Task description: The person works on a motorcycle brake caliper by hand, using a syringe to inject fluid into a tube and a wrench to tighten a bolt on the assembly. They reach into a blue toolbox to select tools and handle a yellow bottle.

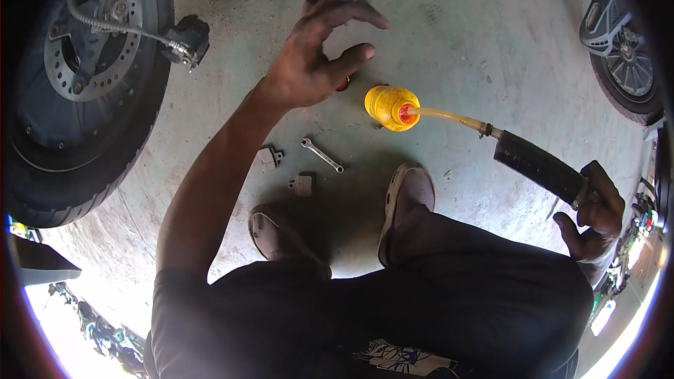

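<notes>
Motorbike workshop, clear as day: big wheel (77, 109) at left, caliper (188, 41) off the disc (64, 74), spanner (322, 155) and brake pads (302, 184) down on the stained floor (477, 63), and there, far right, another motorbike (614, 35)!

the tube's (449, 116) far end is hidden inside the mouth of the yellow bottle (382, 104). the left hand (309, 63) covers most of a small orange thing (343, 84), too little showing to name; the large wheel (84, 126) is cut off at left.
</notes>
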### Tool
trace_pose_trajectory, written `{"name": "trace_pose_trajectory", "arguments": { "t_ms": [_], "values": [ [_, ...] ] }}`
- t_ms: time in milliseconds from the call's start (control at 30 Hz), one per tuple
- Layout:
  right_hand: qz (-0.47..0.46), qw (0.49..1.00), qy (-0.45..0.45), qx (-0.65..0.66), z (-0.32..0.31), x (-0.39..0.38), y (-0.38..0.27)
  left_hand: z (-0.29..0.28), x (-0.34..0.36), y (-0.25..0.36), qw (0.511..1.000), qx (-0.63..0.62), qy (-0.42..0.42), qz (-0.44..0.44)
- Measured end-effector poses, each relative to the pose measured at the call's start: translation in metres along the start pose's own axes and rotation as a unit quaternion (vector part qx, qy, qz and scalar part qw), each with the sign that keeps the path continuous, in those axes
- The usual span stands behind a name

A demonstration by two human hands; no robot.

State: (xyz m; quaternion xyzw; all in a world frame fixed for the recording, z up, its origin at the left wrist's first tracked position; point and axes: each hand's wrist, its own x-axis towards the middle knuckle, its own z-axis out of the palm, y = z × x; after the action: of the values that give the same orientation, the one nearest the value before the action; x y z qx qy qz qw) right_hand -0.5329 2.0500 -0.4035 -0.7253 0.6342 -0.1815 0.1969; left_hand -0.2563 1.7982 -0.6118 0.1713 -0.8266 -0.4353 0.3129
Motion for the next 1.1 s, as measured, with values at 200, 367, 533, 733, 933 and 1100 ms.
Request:
{"name": "trace_pose_trajectory", "arguments": {
  "t_ms": [200,367,533,733,933,1100],
  "values": [
    [-0.075,0.996,-0.029,-0.028,-0.004,0.004,0.002,0.002,0.006,0.029,0.998,-0.029,-0.023,0.054],
    [-0.141,0.981,-0.109,-0.081,-0.017,0.033,-0.022,0.045,-0.001,0.089,0.993,-0.082,0.034,0.081],
    [-0.199,0.954,-0.136,-0.177,-0.009,0.074,-0.050,0.086,0.000,0.160,0.988,-0.057,0.120,0.078],
    [-0.205,0.909,-0.284,-0.226,0.004,0.112,-0.081,0.107,-0.010,0.166,0.978,-0.079,0.193,0.014],
    [-0.166,0.898,-0.309,-0.265,0.008,0.117,-0.084,0.069,-0.012,0.130,0.991,-0.097,0.079,0.044],
    [-0.142,0.894,-0.338,-0.256,0.006,0.118,-0.076,0.035,0.001,0.072,0.966,-0.235,-0.049,0.093]
  ]
}}
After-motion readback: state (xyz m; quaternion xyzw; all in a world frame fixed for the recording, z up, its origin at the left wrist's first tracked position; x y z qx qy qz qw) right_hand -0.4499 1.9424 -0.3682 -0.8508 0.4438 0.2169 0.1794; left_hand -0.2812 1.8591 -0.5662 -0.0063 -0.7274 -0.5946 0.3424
